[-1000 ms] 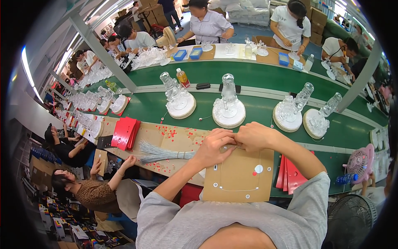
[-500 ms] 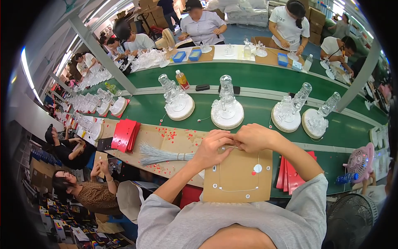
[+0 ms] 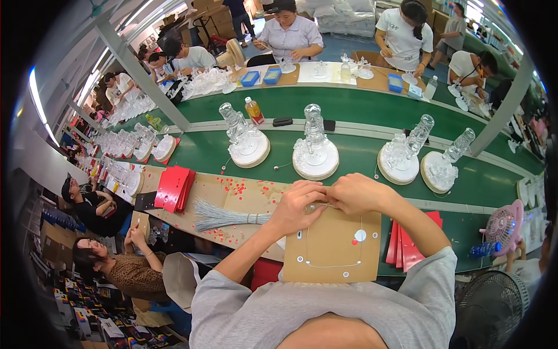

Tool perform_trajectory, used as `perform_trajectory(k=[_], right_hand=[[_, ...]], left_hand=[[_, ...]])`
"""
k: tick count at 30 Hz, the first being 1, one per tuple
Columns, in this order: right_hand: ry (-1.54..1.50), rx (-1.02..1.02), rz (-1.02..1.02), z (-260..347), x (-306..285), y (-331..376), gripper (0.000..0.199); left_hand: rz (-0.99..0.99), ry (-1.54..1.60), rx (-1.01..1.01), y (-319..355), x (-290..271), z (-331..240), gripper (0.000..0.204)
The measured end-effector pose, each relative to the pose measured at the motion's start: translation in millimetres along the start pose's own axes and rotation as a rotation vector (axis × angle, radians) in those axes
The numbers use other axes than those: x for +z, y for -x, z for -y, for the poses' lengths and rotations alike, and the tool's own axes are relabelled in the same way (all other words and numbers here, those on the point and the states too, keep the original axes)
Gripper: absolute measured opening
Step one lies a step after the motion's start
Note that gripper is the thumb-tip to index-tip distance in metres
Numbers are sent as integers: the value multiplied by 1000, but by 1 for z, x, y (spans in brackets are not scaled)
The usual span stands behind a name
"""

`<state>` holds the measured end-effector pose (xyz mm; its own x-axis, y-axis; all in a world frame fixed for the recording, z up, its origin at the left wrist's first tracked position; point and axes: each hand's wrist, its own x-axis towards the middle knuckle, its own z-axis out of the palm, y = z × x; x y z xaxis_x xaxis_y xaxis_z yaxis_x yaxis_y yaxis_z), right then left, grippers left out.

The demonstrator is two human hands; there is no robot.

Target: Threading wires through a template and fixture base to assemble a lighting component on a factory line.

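Note:
A square brown board (image 3: 334, 232) lies flat before me at the table's near edge. Thin wire with small white pieces runs across it in a rough square, and a white disc (image 3: 360, 235) sits near its right side, a small red dot beside it. Over the board's far edge, my left hand (image 3: 299, 205) and my right hand (image 3: 360, 195) meet, fingertips pinched together on a stretch of the thin wire (image 3: 321, 205). My fingers cover most of that spot. To the left of my left hand lies a tied bundle of grey wire strands (image 3: 224, 216).
Red cards stand stacked at left (image 3: 174, 189) and right (image 3: 411, 241). Red dots litter the brown paper (image 3: 235, 189). Clear figures on round white bases (image 3: 315, 158) line the green table (image 3: 349, 139) ahead. A pink fan (image 3: 503, 228) stands at right. People work across and at left.
My hands keep the same pinch over the board. The view has shifted slightly. Across the table, a person's hands have moved, and the seated person at left has lowered their hands.

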<state>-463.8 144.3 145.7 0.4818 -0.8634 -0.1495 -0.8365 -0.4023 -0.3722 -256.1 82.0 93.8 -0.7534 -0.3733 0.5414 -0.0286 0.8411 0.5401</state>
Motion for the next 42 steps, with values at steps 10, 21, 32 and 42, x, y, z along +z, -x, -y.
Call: perform_trajectory(k=[10, 21, 32, 42], right_hand=[[-331, 75, -604, -34, 32, 46, 21], [-945, 361, -682, -70, 218, 83, 30], [-1327, 626, -651, -26, 296, 62, 37], [-991, 771, -819, 7, 232, 58, 37]], left_hand=[[144, -201, 46, 14, -8, -1, 30], [137, -232, -2, 19, -8, 0, 32], [219, -236, 23, 4, 4, -1, 38], [-618, 70, -304, 22, -8, 38, 39]])
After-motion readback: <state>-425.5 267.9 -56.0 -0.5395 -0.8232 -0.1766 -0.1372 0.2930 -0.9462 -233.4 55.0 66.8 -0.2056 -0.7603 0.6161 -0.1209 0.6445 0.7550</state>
